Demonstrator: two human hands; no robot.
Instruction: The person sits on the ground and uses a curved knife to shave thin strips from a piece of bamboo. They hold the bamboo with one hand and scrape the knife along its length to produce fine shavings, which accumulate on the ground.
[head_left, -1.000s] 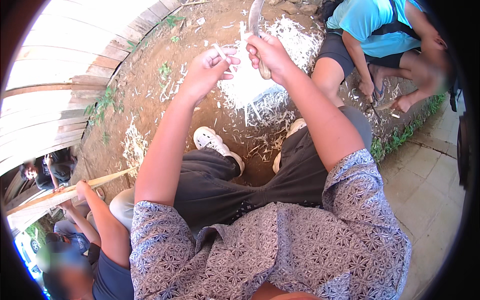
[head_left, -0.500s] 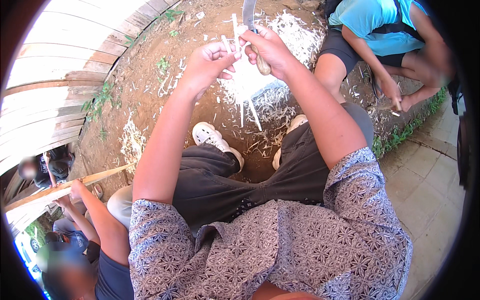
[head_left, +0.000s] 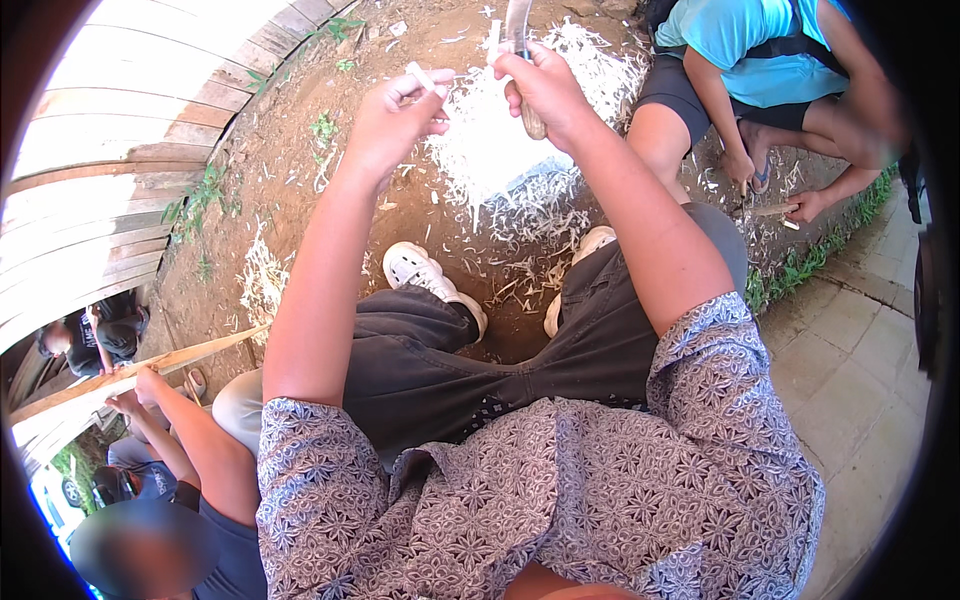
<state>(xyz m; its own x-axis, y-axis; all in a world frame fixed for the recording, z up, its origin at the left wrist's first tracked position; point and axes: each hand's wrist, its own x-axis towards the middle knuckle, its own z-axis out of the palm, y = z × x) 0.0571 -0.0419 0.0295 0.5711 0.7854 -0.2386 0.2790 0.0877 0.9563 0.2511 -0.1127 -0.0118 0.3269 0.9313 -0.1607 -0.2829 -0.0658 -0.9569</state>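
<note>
My left hand (head_left: 392, 125) pinches a short pale strip (head_left: 419, 75), probably split wood or bamboo, between thumb and fingers. To its right, my right hand (head_left: 552, 98) is wrapped round a knife (head_left: 534, 118) with a wooden handle. The knife's curved blade (head_left: 517, 22) points away from me and runs out of the picture at the top. Another pale strip (head_left: 494, 38) shows beside the blade at my right thumb; its hidden end appears to be held there too. Both hands are raised, apart from each other, near a bright heap of shavings (head_left: 530, 215).
A person in a turquoise shirt (head_left: 735, 45) crouches at the right, holding a stick (head_left: 770, 210). On the left, another person steadies a long plank (head_left: 190, 355). A board wall (head_left: 110, 130) curves along the upper left, and paving (head_left: 850, 370) lies right.
My hands have parted, the left moving left with its strip and the right slightly right with the knife. Long strips no longer hang between them. The person at right has spread their hands.
</note>
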